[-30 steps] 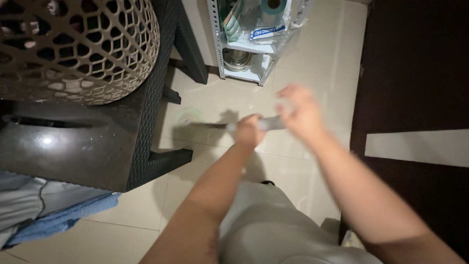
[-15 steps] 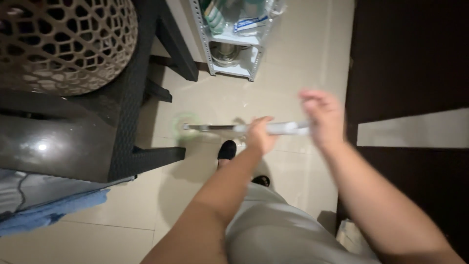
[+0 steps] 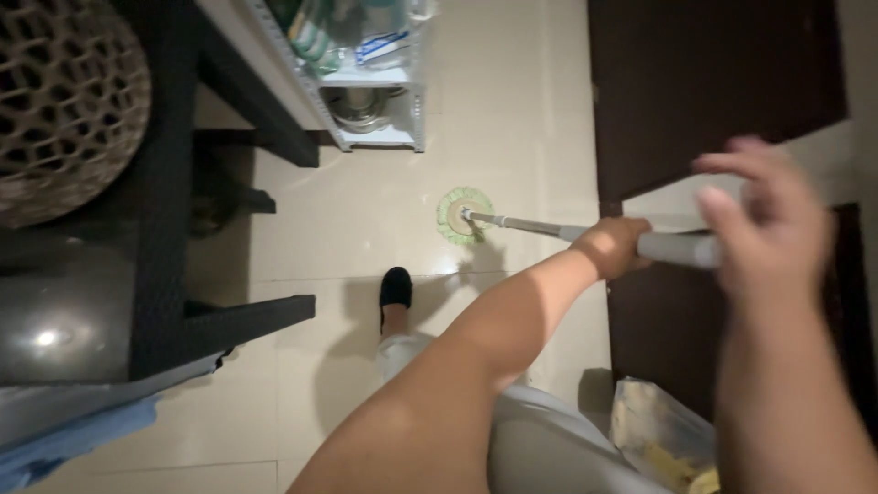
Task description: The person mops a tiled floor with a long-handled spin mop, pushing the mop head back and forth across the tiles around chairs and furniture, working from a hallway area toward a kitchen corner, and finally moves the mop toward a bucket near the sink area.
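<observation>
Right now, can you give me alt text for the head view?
The left hand grips a grey mop handle; the right hand is blurred at its upper end. The green mop head rests on the cream tiled floor.

A: Dim indoor light, warm cast. Noise in the dark door (image 3: 713, 82) area.
B: Glare?
A: One hot spot on the glossy dark table (image 3: 46, 337). Soft shadow under the mop handle (image 3: 540, 227) on the floor tiles (image 3: 366, 220).
B: Blur?
A: Right hand (image 3: 768, 220) smeared by motion. Left hand (image 3: 615, 247) sharper. Wide-angle bending at edges.
</observation>
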